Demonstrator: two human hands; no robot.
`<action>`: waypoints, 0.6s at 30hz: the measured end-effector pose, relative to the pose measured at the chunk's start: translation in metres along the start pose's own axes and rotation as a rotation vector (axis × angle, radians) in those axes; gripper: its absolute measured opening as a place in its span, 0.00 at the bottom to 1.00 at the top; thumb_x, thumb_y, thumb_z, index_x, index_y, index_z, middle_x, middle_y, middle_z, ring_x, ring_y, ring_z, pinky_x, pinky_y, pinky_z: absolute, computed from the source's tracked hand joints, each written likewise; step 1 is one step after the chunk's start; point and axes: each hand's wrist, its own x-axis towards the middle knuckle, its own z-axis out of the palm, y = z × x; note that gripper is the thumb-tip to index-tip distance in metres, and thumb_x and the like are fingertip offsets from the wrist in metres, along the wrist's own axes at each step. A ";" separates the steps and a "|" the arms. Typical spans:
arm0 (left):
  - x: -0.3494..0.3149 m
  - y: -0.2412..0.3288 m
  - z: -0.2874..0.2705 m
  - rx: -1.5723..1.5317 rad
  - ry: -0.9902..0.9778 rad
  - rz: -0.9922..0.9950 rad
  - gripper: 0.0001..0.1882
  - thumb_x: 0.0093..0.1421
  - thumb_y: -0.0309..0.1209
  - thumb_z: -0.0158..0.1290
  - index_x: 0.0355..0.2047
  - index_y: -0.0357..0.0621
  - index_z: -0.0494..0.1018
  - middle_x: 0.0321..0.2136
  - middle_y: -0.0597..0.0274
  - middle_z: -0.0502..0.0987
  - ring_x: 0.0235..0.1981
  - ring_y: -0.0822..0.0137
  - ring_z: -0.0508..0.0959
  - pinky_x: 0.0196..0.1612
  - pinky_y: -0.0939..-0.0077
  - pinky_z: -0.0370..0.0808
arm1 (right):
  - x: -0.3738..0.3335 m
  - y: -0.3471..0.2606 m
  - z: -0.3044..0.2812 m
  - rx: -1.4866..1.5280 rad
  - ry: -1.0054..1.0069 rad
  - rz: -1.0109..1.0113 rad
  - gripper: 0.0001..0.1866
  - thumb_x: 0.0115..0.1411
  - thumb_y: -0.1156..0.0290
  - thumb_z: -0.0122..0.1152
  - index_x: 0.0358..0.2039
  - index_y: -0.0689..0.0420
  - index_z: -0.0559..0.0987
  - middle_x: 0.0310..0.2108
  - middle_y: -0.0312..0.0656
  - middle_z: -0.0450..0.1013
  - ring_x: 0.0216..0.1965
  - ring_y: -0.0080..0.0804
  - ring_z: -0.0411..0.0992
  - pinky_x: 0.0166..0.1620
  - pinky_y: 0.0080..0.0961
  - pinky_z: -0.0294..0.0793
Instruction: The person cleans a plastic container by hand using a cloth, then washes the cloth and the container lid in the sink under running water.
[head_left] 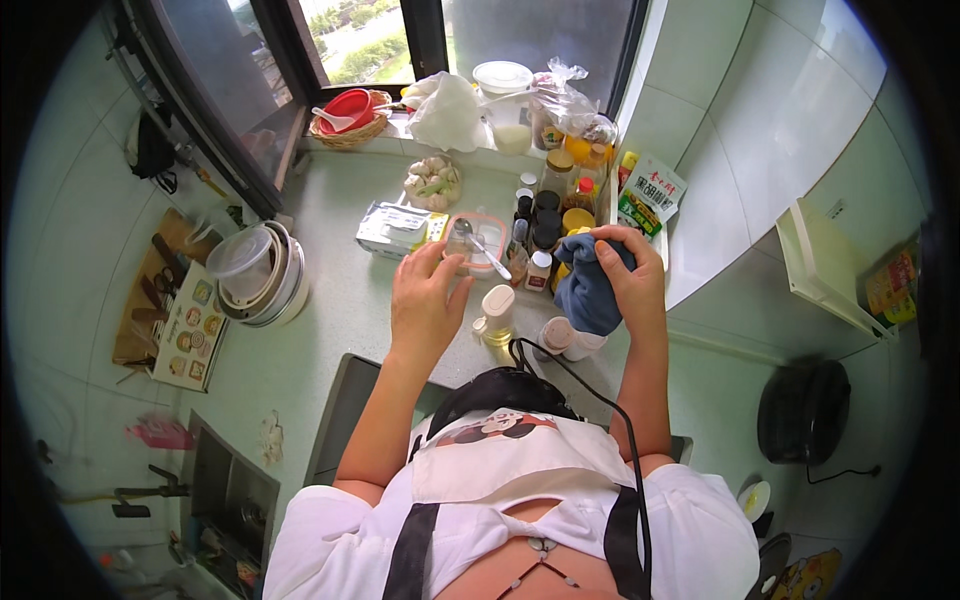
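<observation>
A bunched blue cloth (588, 290) is gripped in my right hand (638, 275), beside the seasoning jars on the right of the counter. My left hand (425, 305) has its fingers spread, with the thumb apart. Its fingertips are by the near left side of a clear container with a pink rim (476, 217); whether they touch it I cannot tell. A metal spoon (488, 252) lies across that container. Left of it is a white and yellow box (398, 236). Nearer me stands an oil bottle (497, 312), with a white-capped shaker (555, 336) to its right.
Garlic bulbs (432, 184) lie behind the box. Several dark-capped jars (546, 222) crowd the right. Stacked bowls (262, 285) and a knife holder (150, 300) are on the left. A sink (225, 490) lies lower left. A black cable (610, 400) crosses near my right arm.
</observation>
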 end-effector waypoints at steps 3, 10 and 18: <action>-0.004 -0.001 -0.002 0.002 0.019 0.002 0.14 0.46 0.28 0.55 0.35 0.42 0.70 0.42 0.55 0.69 0.45 0.53 0.67 0.47 0.62 0.64 | -0.004 -0.004 0.001 -0.008 0.011 -0.006 0.08 0.53 0.70 0.54 0.31 0.59 0.75 0.32 0.38 0.71 0.36 0.26 0.68 0.43 0.20 0.64; -0.029 -0.006 -0.003 0.020 0.021 -0.057 0.14 0.46 0.28 0.55 0.35 0.42 0.70 0.42 0.53 0.68 0.45 0.53 0.67 0.47 0.62 0.64 | -0.019 0.017 0.015 0.040 0.034 0.005 0.09 0.53 0.67 0.56 0.29 0.59 0.74 0.31 0.39 0.71 0.36 0.28 0.68 0.43 0.22 0.64; -0.080 -0.018 -0.015 0.094 -0.016 -0.222 0.13 0.47 0.28 0.55 0.35 0.42 0.71 0.42 0.53 0.69 0.46 0.53 0.67 0.48 0.62 0.63 | -0.036 0.028 0.049 0.093 -0.035 0.015 0.10 0.50 0.68 0.60 0.30 0.60 0.73 0.33 0.39 0.69 0.38 0.29 0.67 0.45 0.22 0.62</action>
